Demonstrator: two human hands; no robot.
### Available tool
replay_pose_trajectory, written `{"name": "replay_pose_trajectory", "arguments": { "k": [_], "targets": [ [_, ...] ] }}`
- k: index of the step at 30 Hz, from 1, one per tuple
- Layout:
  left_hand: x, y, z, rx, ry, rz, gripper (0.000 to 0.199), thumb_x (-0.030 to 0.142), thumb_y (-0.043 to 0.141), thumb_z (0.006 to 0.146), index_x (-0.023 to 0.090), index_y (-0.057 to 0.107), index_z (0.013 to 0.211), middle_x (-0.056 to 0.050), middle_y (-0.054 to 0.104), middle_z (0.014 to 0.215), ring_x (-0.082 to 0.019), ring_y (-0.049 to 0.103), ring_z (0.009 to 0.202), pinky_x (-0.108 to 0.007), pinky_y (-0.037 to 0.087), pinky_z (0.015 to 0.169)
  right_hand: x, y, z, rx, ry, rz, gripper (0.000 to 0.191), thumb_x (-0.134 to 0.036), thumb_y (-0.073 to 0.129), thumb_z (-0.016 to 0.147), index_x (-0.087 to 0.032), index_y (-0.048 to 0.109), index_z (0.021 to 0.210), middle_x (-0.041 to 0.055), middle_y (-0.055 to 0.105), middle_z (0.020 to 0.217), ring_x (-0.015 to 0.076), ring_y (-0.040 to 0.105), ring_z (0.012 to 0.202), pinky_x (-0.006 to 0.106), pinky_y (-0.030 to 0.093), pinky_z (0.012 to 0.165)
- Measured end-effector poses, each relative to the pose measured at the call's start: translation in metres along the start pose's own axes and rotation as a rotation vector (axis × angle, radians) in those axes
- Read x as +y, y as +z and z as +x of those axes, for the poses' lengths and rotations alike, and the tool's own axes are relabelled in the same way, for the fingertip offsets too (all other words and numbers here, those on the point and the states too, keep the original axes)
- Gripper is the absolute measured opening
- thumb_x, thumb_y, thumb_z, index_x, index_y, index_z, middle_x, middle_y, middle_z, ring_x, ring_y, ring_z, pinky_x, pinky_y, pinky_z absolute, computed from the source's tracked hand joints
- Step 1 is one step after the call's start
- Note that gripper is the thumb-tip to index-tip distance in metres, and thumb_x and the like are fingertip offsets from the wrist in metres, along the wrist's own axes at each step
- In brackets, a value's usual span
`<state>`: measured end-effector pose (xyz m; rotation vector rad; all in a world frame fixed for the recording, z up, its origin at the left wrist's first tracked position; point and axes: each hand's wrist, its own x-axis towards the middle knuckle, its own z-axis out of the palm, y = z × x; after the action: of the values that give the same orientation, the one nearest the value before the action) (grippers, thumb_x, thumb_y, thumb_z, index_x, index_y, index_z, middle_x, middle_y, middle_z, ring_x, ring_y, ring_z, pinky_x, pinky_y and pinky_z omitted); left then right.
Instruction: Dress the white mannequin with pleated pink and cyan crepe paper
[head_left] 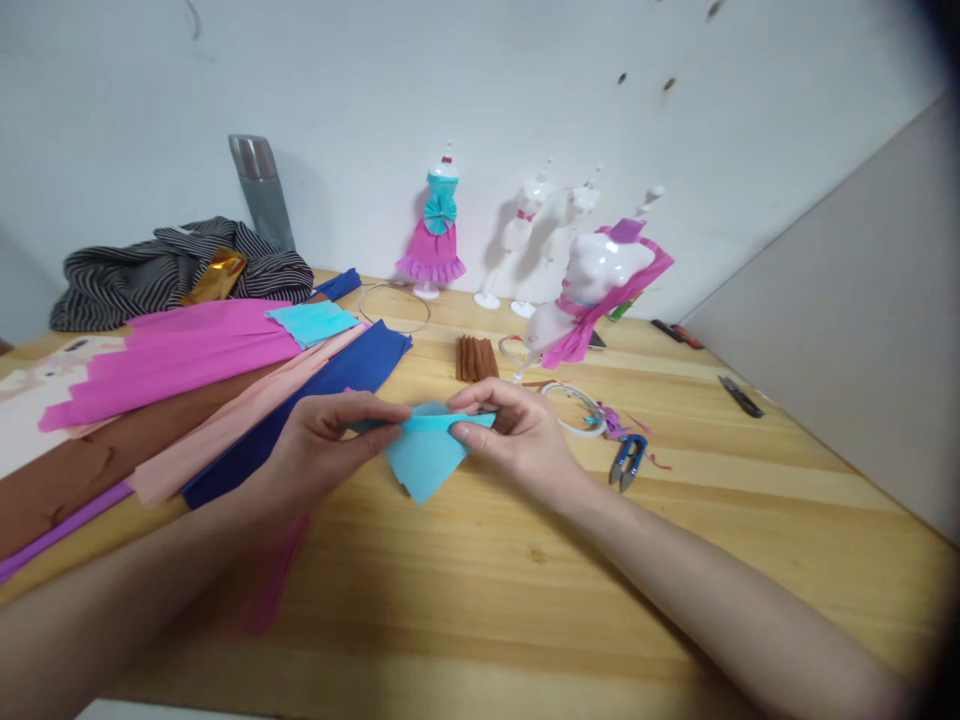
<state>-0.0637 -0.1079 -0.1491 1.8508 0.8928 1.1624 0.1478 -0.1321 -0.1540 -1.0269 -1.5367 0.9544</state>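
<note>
A piece of light blue crepe paper [426, 462] is held up above the wooden table, folded over along its top edge, with a pointed lower part hanging down. My left hand [330, 435] pinches the fold at its left end between thumb and fingers. At the right end, my right hand [517, 435] pinches the same fold. Just behind the hands lies a pleated brown paper piece [476, 358]. A small white mannequin [589, 275] draped in pink paper stands beyond my right hand.
Long crepe paper sheets [202, 350] in several colours cover the left side. Blue thread snips [628, 460], a white tape ring [574, 410] and a cutter knife [740, 397] lie to the right. A dressed mannequin [439, 220] stands by the wall, near a grey bottle [262, 190].
</note>
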Motion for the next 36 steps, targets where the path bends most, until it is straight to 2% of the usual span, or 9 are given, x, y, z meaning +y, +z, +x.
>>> {"name": "replay_pose_trajectory", "arguments": {
  "k": [5, 9, 11, 17, 22, 26, 28, 30, 36],
  "targets": [
    [-0.006, 0.001, -0.002, 0.045, 0.063, 0.167, 0.019, 0.019, 0.068, 0.076, 0.019, 0.074, 0.094, -0.003, 0.076, 0.089, -0.019, 0.071, 0.079, -0.028, 0.058, 0.072, 0.001, -0.002, -0.001, 0.046, -0.116, -0.245, 0.018, -0.024, 0.068, 0.075, -0.020, 0.070, 0.093, 0.0043, 0.072, 0.081, 0.0169, 0.065, 0.071, 0.029, 0.051, 0.064],
    [-0.012, 0.000, -0.004, 0.030, 0.298, 0.308, 0.020, 0.018, 0.064, 0.081, 0.019, 0.072, 0.099, -0.003, 0.076, 0.094, -0.017, 0.071, 0.080, -0.026, 0.057, 0.073, 0.002, -0.004, 0.000, 0.048, -0.184, -0.365, 0.010, -0.019, 0.065, 0.077, -0.020, 0.070, 0.086, 0.0036, 0.072, 0.081, 0.0170, 0.065, 0.072, 0.028, 0.050, 0.066],
    [-0.013, -0.001, -0.005, 0.032, 0.370, 0.353, 0.020, 0.017, 0.063, 0.082, 0.019, 0.072, 0.100, -0.003, 0.076, 0.092, -0.017, 0.071, 0.079, -0.025, 0.057, 0.072, 0.003, -0.004, 0.001, 0.040, -0.193, -0.405, 0.007, -0.017, 0.064, 0.077, -0.020, 0.069, 0.081, 0.0023, 0.071, 0.078, 0.0163, 0.064, 0.070, 0.028, 0.049, 0.065],
    [-0.014, -0.002, -0.004, 0.021, 0.283, 0.428, 0.016, 0.018, 0.063, 0.081, 0.019, 0.072, 0.094, -0.004, 0.076, 0.088, -0.018, 0.071, 0.077, -0.027, 0.057, 0.073, 0.002, -0.005, 0.000, 0.017, -0.201, -0.438, 0.006, -0.019, 0.062, 0.079, -0.019, 0.065, 0.074, 0.0011, 0.068, 0.071, 0.0141, 0.060, 0.064, 0.026, 0.045, 0.062],
    [-0.016, 0.000, -0.003, 0.008, 0.294, 0.439, 0.013, 0.017, 0.060, 0.082, 0.020, 0.072, 0.087, -0.001, 0.075, 0.080, -0.014, 0.069, 0.072, -0.024, 0.055, 0.073, 0.002, -0.004, 0.000, -0.001, -0.221, -0.454, 0.009, -0.018, 0.062, 0.080, -0.018, 0.063, 0.071, 0.0015, 0.066, 0.069, 0.0145, 0.060, 0.064, 0.026, 0.045, 0.062],
    [-0.010, -0.001, -0.003, -0.044, 0.276, 0.501, 0.020, 0.023, 0.064, 0.079, 0.018, 0.068, 0.098, -0.006, 0.072, 0.092, -0.018, 0.067, 0.083, -0.029, 0.054, 0.076, 0.001, -0.004, 0.000, -0.003, -0.246, -0.480, 0.010, -0.017, 0.060, 0.080, -0.018, 0.063, 0.070, 0.0014, 0.065, 0.067, 0.0147, 0.060, 0.063, 0.026, 0.044, 0.060],
    [-0.007, -0.001, -0.003, -0.081, 0.344, 0.549, 0.035, 0.030, 0.068, 0.077, 0.016, 0.064, 0.108, -0.010, 0.070, 0.101, -0.023, 0.064, 0.093, -0.036, 0.053, 0.081, 0.001, -0.003, 0.000, -0.004, -0.255, -0.484, 0.010, -0.017, 0.060, 0.080, -0.018, 0.062, 0.070, 0.0012, 0.065, 0.067, 0.0146, 0.059, 0.063, 0.026, 0.044, 0.060],
    [-0.006, -0.001, -0.002, -0.098, 0.439, 0.590, 0.042, 0.035, 0.070, 0.076, 0.015, 0.062, 0.113, -0.011, 0.069, 0.100, -0.024, 0.061, 0.093, -0.039, 0.052, 0.082, 0.001, -0.002, -0.001, -0.013, -0.265, -0.486, 0.011, -0.017, 0.060, 0.081, -0.018, 0.062, 0.070, 0.0013, 0.064, 0.067, 0.0148, 0.059, 0.063, 0.027, 0.044, 0.061],
    [-0.013, -0.001, -0.002, -0.077, 0.555, 0.682, 0.021, 0.031, 0.065, 0.082, 0.014, 0.068, 0.094, -0.006, 0.067, 0.079, -0.020, 0.056, 0.077, -0.034, 0.049, 0.071, 0.000, 0.004, -0.006, -0.046, -0.293, -0.482, 0.011, -0.015, 0.059, 0.081, -0.019, 0.062, 0.072, 0.0021, 0.064, 0.069, 0.0145, 0.059, 0.064, 0.026, 0.044, 0.060]
  ]
}}
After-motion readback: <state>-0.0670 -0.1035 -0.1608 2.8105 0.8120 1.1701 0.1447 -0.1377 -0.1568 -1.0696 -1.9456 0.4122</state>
